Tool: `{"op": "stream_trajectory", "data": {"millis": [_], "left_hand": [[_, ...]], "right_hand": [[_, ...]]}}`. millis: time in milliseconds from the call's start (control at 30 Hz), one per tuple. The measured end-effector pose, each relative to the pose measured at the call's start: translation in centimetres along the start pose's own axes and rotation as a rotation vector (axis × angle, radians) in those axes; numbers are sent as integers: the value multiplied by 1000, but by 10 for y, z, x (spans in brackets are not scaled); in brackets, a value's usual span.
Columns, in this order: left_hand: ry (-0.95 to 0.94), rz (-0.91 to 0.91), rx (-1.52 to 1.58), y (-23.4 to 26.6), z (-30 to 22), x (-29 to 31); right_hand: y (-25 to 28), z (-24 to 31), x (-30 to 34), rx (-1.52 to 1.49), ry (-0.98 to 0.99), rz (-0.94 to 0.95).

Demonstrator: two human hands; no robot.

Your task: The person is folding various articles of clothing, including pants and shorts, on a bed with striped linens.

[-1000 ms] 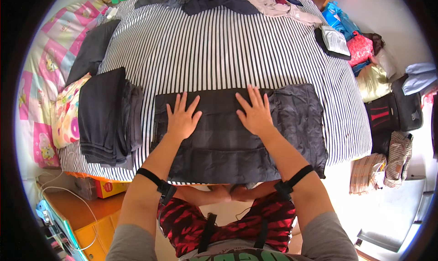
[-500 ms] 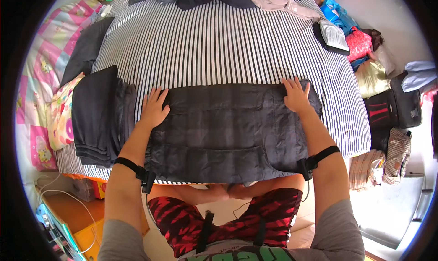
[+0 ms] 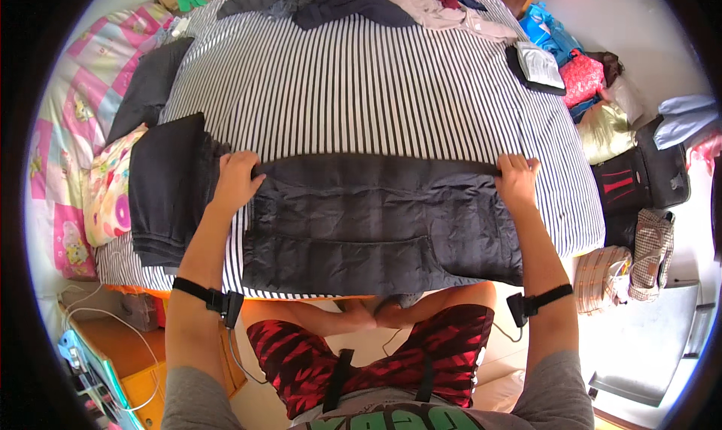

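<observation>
A black garment (image 3: 353, 212), wrinkled and folded into a wide rectangle, lies across the near side of the bed; its kind is not plain. Seams curve across its lower right part. My left hand (image 3: 238, 180) grips the far left corner with the fingers curled over the edge. At the far right corner my right hand (image 3: 517, 182) is closed on the same far edge, which runs taut between both hands. Beside my left hand sits a stack of folded dark clothes (image 3: 167, 193).
The bed's striped sheet (image 3: 361, 92) stretches beyond the garment. Loose clothes (image 3: 353, 5) lie along its far edge. A patterned pillow (image 3: 113, 189) and a dark folded cloth (image 3: 154, 80) are at the left. Bags (image 3: 620, 178) stand right of the bed, an orange cabinet (image 3: 139, 355) lower left.
Both hands lay flat with fingers spread on the garment; now they are closed on its far edge. That edge has moved slightly nearer to me and is folded over in a straight line.
</observation>
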State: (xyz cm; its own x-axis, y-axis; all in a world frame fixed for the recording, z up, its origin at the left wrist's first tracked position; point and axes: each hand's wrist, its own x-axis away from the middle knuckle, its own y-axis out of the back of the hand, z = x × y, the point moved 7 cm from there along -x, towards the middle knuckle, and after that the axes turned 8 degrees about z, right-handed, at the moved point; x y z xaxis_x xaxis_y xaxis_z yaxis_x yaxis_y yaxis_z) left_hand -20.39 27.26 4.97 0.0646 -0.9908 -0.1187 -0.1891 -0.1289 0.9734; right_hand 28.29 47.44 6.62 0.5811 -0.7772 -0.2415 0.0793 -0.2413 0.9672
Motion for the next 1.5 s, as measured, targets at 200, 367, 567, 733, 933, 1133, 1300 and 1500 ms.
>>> {"op": "stream_trajectory", "data": {"millis": [200, 367, 567, 733, 933, 1133, 1300, 1500], "left_hand": [[-87, -81, -84, 40, -45, 66], [-97, -132, -244, 34, -69, 125], [-117, -77, -363, -14, -79, 190], [-78, -16, -370, -34, -79, 215], [143, 314, -392, -32, -76, 222], [-36, 140, -50, -9, -137, 212], [-101, 255, -168, -37, -169, 198], [-62, 278, -343, -63, -139, 177]], "right_hand": [[34, 9, 74, -19, -9, 2], [32, 16, 145, -25, 31, -38], [1, 20, 223, -34, 72, 1], [-19, 21, 256, -44, -41, 148], [-23, 7, 267, -237, -164, 202], [-46, -52, 273, -440, -511, -41], [-108, -65, 301, -1605, -1152, 224], [-55, -67, 247, -1724, -1001, 136]]}}
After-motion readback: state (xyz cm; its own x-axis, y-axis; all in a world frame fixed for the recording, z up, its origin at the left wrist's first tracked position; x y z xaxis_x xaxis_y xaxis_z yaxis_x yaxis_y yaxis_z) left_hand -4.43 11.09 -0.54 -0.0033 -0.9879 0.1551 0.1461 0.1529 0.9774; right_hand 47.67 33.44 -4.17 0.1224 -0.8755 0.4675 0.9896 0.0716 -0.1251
